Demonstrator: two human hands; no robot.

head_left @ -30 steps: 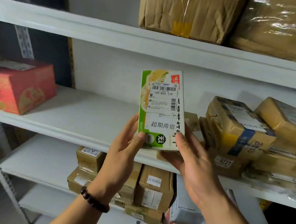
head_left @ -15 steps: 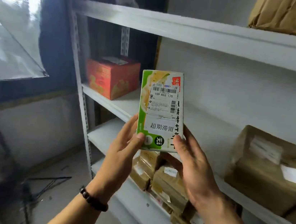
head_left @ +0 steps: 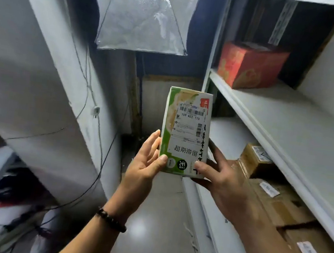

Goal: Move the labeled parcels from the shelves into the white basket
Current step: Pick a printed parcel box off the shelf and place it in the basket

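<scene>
A green and white labeled parcel point(head_left: 186, 129), a flat carton with a barcode label, stands upright in front of me, held by both hands. My left hand point(head_left: 146, 166) pinches its lower left corner, thumb on the front face. My right hand point(head_left: 222, 178) grips its lower right corner, with fingers behind it. The white shelves point(head_left: 268, 127) run along the right. Brown labeled parcels point(head_left: 276, 193) lie on the lower shelf below my right forearm. No white basket is in view.
A red box point(head_left: 250, 65) sits at the left end of the middle shelf. A white wall point(head_left: 31, 66) with hanging cables stands on the left. A softbox light point(head_left: 142, 17) hangs ahead. Dark clutter point(head_left: 2, 210) lies at the lower left. Glossy floor point(head_left: 152, 230) stretches below.
My view has swung left, away from the shelves toward the wall and floor. The parcel stays upright in both hands with the same hold.
</scene>
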